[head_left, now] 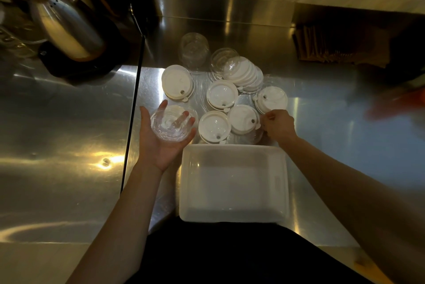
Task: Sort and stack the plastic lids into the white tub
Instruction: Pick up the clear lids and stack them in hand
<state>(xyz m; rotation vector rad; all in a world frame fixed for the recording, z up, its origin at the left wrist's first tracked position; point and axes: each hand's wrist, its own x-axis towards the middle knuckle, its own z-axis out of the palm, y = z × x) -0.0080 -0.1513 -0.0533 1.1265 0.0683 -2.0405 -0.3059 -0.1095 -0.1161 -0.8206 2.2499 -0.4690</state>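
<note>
My left hand (161, 143) is palm up and holds a small stack of clear plastic lids (171, 126). My right hand (279, 126) rests knuckles up at the right edge of a white lid (243, 119), fingers pinched at its rim. Several more white lids lie on the steel counter: one at the left (177, 82), one in the middle (222, 95), one near the tub (213, 126), one at the right (272, 99), and a fanned stack (246, 75) behind. The white tub (281, 182) stands empty in front of me.
Two clear domed lid stacks (194, 51) (222, 58) stand behind the white lids. A metal kettle (66, 26) on a black base sits at the back left. A dark seam (133, 108) runs down the steel counter. A brown holder (333, 44) is at the back right.
</note>
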